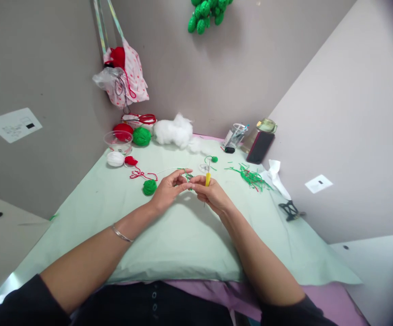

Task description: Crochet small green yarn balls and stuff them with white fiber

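My left hand [170,186] pinches a small green yarn piece [189,175] that is mostly hidden between the fingers. My right hand [213,194] meets it fingertip to fingertip, and its fingers are closed around a crochet hook [208,179] with a yellow grip, its thin metal shaft pointing up and away from the piece. A pale strand of yarn runs left from my left hand toward a white yarn ball [115,159]. Just left of that hand lies a green yarn ball [149,187]. Beyond my right hand sits a tiny green ball [214,159] with a yarn tail.
Green yarn scraps [251,177] lie at right, near a phone [260,147] leaning on a bottle [266,125] and a plastic cup [235,136]. White stuffing [174,131], a clear bowl [118,143] and red-handled scissors [147,119] stand at the back. A dotted bag [135,74] hangs above.
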`<state>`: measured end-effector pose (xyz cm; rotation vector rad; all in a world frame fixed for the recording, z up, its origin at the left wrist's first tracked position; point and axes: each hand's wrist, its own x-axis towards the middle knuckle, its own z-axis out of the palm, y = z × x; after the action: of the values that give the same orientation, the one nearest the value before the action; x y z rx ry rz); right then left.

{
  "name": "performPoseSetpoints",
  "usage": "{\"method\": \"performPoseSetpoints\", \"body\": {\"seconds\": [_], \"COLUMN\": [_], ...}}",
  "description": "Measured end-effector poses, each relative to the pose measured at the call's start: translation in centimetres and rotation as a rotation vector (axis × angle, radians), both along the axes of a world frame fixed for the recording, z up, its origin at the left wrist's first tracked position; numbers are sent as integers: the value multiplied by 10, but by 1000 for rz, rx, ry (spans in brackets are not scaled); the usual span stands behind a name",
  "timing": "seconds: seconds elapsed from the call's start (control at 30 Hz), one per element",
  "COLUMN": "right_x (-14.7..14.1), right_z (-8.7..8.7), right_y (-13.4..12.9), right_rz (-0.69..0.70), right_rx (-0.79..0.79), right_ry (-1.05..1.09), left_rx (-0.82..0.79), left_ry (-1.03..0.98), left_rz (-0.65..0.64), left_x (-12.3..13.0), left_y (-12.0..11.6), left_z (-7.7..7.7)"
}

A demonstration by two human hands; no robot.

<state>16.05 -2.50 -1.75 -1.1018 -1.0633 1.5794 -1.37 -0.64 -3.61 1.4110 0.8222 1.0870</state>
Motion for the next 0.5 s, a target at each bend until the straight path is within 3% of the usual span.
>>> {"method": "performPoseSetpoints", "body": {"seconds": [0.2, 0.33, 0.43, 0.5], "right_x": [7, 17, 22, 24], "right_z": [6, 8, 7, 6], "right_y": [4, 8, 10, 11], "right_rz": [-80, -137, -170, -176], "right_rx": [69, 111, 133, 142], "right_ry": [58, 63, 36, 7], "left_rx": [-12, 7, 22, 47], "left_ry": [14, 125, 269, 456], "left_rz": [116, 180, 100, -56], "left_x": [-8, -44, -83, -103], "left_y": [12, 36, 49, 53], "left_z": [6, 23, 35, 37]}}
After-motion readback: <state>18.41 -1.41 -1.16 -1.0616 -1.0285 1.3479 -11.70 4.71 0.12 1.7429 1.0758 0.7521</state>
